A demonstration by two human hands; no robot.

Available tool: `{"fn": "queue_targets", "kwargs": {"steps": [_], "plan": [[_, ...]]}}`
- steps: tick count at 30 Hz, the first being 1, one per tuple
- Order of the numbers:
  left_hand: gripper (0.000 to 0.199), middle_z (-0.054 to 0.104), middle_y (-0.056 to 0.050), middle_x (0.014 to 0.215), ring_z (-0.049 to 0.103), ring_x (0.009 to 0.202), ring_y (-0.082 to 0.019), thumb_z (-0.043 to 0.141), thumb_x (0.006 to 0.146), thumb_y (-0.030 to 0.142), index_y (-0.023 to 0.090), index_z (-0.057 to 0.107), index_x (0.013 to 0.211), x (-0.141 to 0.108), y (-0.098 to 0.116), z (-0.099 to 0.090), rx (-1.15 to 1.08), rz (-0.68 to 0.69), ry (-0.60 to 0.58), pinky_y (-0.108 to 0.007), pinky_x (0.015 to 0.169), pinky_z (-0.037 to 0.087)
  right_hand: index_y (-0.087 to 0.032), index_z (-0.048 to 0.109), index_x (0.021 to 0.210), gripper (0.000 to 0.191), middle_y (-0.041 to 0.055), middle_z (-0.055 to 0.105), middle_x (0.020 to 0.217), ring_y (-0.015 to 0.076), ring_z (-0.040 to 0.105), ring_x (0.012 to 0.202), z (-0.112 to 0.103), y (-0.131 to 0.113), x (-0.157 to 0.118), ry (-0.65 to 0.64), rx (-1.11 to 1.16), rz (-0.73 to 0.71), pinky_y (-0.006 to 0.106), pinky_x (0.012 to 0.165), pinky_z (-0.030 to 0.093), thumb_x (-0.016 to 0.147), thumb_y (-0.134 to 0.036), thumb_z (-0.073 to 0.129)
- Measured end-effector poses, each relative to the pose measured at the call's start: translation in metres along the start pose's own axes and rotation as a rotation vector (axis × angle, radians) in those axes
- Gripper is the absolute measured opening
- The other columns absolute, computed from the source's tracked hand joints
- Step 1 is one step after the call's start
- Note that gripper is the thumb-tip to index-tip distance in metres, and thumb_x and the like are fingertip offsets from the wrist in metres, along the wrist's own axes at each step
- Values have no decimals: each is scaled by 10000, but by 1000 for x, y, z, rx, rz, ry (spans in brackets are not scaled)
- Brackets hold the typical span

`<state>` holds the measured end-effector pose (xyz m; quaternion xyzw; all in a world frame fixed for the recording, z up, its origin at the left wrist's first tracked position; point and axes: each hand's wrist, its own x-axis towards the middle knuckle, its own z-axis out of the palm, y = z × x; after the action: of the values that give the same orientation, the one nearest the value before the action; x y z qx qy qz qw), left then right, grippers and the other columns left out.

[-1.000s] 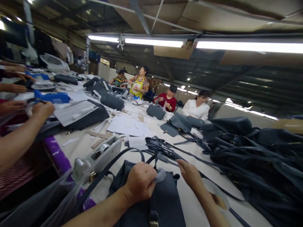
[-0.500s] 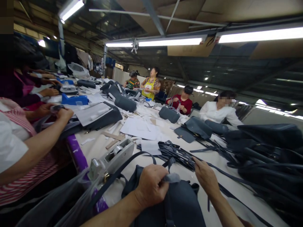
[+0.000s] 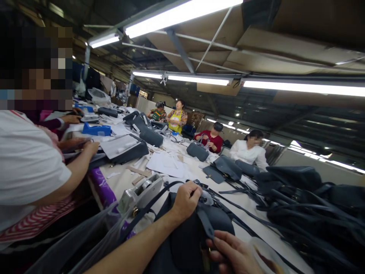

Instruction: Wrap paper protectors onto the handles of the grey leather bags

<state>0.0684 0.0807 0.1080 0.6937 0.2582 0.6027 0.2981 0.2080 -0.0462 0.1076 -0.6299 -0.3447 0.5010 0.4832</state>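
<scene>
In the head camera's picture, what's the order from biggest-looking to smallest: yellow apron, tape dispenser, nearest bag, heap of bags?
Heap of bags
Nearest bag
Tape dispenser
Yellow apron
The apron is farther away; true sizes may differ.

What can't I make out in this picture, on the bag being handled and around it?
All in the head view:
- What the left hand grips: its curled fingers hide it.
- The bag behind the right hand: covered.
- The bag's near end: cut off by the bottom edge.
- How many bags are in the heap: dark and overlapping.
</scene>
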Motion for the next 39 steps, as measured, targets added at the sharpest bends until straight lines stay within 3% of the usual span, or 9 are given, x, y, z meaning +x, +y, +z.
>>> {"fn": "queue_targets", "kwargs": {"steps": [6,11,13,15,18,24,30,35,39], "plan": [[252,579,-20,714,535,701,-147,400,922,241,175,583,761,-23,32,2,-32,92,82,-269,675,409,-182,674,865,493,59,749,853,164,691,691,43,-18,2,117,238,-205,178,486,495,463,-385,872],[307,477,61,629,498,607,-127,470,876,235,157,505,1171,-24,38,3,-126,-112,168,-248,654,418,-241,687,914,412,-9,722,933,144,681,754,57,-19,14,129,338,-322,132,436,391,543,-339,837],[308,458,72,592,481,581,-124,521,849,250,145,556,1136,-17,37,4,-103,-189,106,-242,626,398,-240,690,915,406,-7,717,923,164,683,776,58,-15,19,131,359,-351,150,440,398,550,-340,836],[156,444,66,555,452,552,-118,541,828,239,148,645,902,-10,35,5,-61,-199,-12,-237,578,360,-231,691,895,421,-11,711,864,168,678,756,57,-13,20,150,378,-377,155,429,394,526,-353,854],[163,499,32,601,472,618,-125,530,814,162,154,642,696,-4,31,10,8,-69,-31,-240,606,365,-213,689,872,440,-18,693,766,133,652,654,50,-10,15,137,355,-346,147,412,385,510,-385,872],[230,569,-41,765,498,765,-164,494,886,167,195,722,885,-12,20,13,332,389,176,-283,700,387,-155,673,774,432,-13,621,627,88,569,515,24,10,-5,-63,201,-196,156,416,397,594,-516,828],[247,533,0,666,466,624,-120,498,924,274,201,713,827,-39,15,15,484,592,-73,-233,605,394,-175,682,890,486,33,695,795,177,655,705,20,10,-11,-92,175,-248,272,606,534,568,-497,850],[267,607,-57,846,582,761,-139,434,906,156,163,693,975,-49,29,8,191,430,-149,-238,696,493,-172,713,802,412,-14,625,631,140,565,616,14,-2,-8,-13,51,-345,226,542,460,626,-538,787],[204,644,-72,899,632,778,-153,502,822,136,146,686,910,-50,41,8,-137,50,-112,-255,682,530,-192,743,936,428,24,718,804,179,619,756,2,-3,-7,-18,-14,-382,242,623,471,619,-472,801]]}}
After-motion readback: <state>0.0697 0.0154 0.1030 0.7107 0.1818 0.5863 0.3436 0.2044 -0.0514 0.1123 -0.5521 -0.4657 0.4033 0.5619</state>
